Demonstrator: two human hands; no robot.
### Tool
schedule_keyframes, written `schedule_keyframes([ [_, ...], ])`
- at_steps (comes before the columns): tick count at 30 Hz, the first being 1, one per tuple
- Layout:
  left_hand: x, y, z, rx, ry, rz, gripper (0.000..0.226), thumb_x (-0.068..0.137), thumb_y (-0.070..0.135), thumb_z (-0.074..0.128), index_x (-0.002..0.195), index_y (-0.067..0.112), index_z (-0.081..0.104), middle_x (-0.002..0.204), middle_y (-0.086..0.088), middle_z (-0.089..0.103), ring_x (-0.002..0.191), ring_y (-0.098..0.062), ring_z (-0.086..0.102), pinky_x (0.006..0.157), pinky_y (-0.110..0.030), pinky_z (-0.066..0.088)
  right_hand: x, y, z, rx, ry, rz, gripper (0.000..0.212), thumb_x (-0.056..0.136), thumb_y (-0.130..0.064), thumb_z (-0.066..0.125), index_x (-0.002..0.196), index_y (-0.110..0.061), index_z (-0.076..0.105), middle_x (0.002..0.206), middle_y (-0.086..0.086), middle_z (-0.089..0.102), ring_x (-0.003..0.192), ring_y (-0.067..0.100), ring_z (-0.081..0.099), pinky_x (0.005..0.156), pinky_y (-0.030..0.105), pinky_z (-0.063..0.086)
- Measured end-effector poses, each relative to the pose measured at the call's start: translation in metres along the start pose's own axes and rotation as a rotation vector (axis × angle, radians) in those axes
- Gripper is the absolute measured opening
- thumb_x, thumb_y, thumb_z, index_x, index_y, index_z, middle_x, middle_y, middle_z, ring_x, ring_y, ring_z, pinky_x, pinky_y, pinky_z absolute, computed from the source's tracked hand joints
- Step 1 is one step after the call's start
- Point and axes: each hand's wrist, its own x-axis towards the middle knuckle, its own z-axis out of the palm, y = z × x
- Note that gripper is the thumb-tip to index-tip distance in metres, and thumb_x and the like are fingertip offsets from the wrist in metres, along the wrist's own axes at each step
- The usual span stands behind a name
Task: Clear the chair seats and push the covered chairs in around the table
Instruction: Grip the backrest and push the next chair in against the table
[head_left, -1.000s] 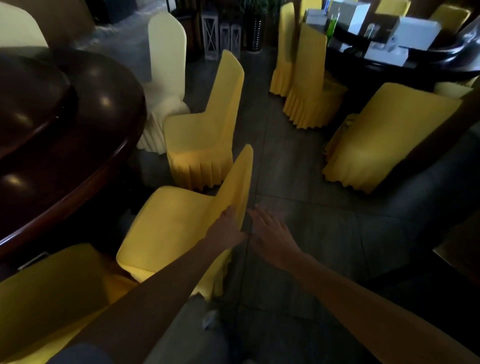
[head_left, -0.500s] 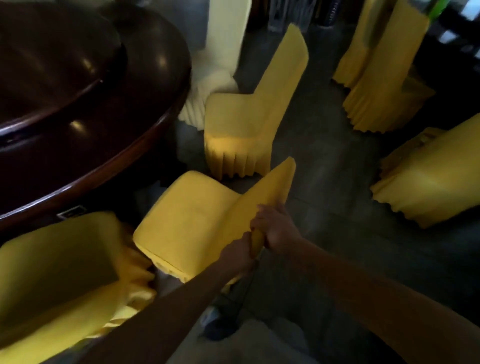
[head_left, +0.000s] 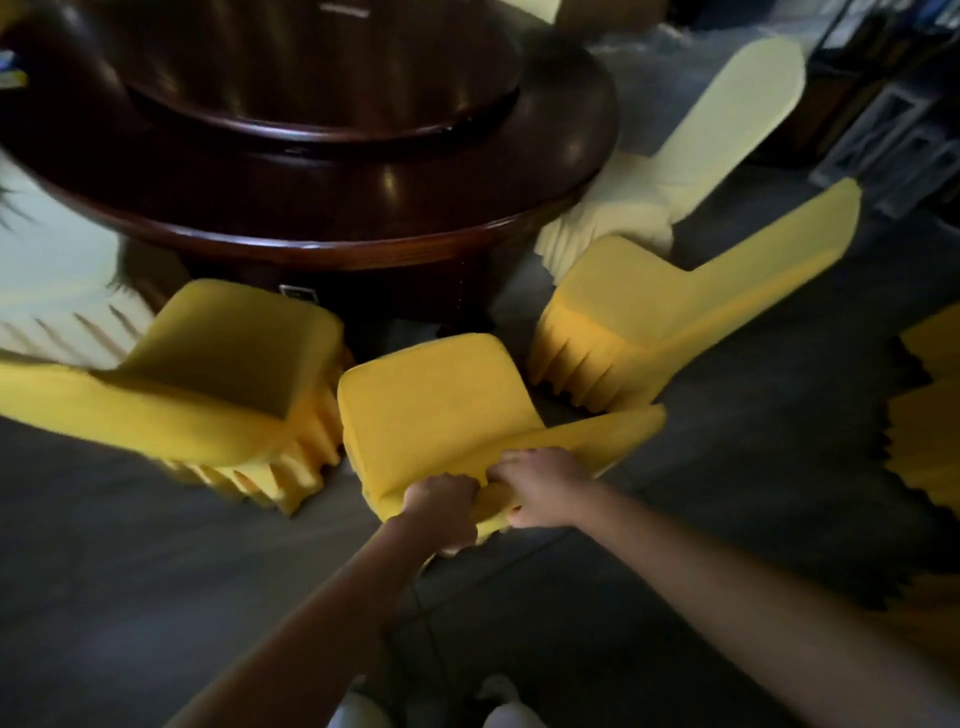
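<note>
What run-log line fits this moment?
left hand, right hand: grip middle chair back | seat: bare | round table: ahead of chair

The middle chair (head_left: 436, 410) faces the worktop (head_left: 363, 223) rim, its seat front close to the dark pedestal (head_left: 389, 301); whether they touch cannot be told. The left chair (head_left: 218, 364) stands just beside it, its pleated skirt almost against the middle seat's left edge, leaving only a slit. The right chair (head_left: 649, 312) stands near, with a narrow wedge of floor (head_left: 727, 467) between the two seats. The pale chair (head_left: 701, 156) blocks the worktop edge beyond the right chair. Open floor lies behind the left chair, and between the right chair and a further chair (head_left: 930, 415) at the right edge. Blur hides finer clearances.
</note>
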Motion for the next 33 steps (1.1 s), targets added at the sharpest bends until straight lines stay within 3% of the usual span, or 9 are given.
schedule_keyframes([
  [5, -0.008, 0.005, 0.013, -0.133, 0.195, -0.149, 0.035, 0.082, 0.021, 0.054, 0.116, 0.025, 0.056, 0.111, -0.003, 0.065, 0.101, -0.026, 0.063, 0.07, -0.03, 0.043, 0.014, -0.008, -0.002, -0.103, -0.1, -0.026, 0.044, 0.081, -0.051, 0.065, 0.111, -0.02, 0.057, 0.108, 0.007, 0.064, 0.1, 0.03, 0.062, 0.076, 0.038, 0.046],
  [9, -0.002, 0.001, 0.016, -0.152, 0.261, -0.145, 0.03, 0.088, 0.021, 0.048, 0.115, 0.029, 0.059, 0.108, -0.001, 0.066, 0.097, -0.024, 0.064, 0.071, -0.03, 0.045, 0.016, -0.006, 0.0, -0.068, -0.046, 0.035, 0.037, 0.082, -0.05, 0.063, 0.108, -0.023, 0.061, 0.106, 0.006, 0.066, 0.099, 0.03, 0.063, 0.081, 0.04, 0.047],
  [16, 0.02, -0.033, -0.006, -0.091, 0.258, -0.122, 0.031, 0.091, 0.033, 0.047, 0.119, 0.036, 0.058, 0.111, 0.001, 0.065, 0.101, -0.023, 0.062, 0.074, -0.032, 0.045, 0.045, -0.014, -0.017, 0.002, 0.015, 0.095, 0.041, 0.082, -0.052, 0.064, 0.111, -0.022, 0.062, 0.107, 0.008, 0.066, 0.101, 0.031, 0.061, 0.08, 0.037, 0.046],
  [21, 0.038, -0.09, -0.037, -0.023, 0.279, -0.169, 0.032, 0.089, 0.032, 0.05, 0.119, 0.03, 0.061, 0.112, -0.001, 0.066, 0.105, -0.025, 0.062, 0.079, -0.031, 0.048, 0.095, -0.036, -0.041, 0.048, 0.087, 0.079, 0.047, 0.083, -0.054, 0.062, 0.119, -0.025, 0.06, 0.11, 0.008, 0.067, 0.103, 0.032, 0.062, 0.082, 0.037, 0.048],
  [28, 0.075, -0.149, -0.066, 0.04, 0.285, -0.14, 0.026, 0.089, 0.031, 0.051, 0.112, 0.027, 0.064, 0.103, 0.0, 0.068, 0.094, -0.022, 0.065, 0.067, -0.028, 0.041, 0.162, -0.043, -0.058, 0.014, 0.126, 0.049, 0.044, 0.083, -0.054, 0.062, 0.113, -0.022, 0.062, 0.106, 0.008, 0.068, 0.099, 0.031, 0.063, 0.082, 0.039, 0.051],
  [33, 0.105, -0.17, -0.093, 0.058, 0.3, -0.067, 0.024, 0.089, 0.031, 0.053, 0.109, 0.024, 0.065, 0.102, 0.001, 0.068, 0.094, -0.022, 0.066, 0.066, -0.028, 0.041, 0.192, -0.034, -0.078, 0.04, 0.149, 0.17, 0.041, 0.081, -0.054, 0.064, 0.11, -0.025, 0.062, 0.104, 0.008, 0.069, 0.098, 0.032, 0.063, 0.08, 0.04, 0.052],
])
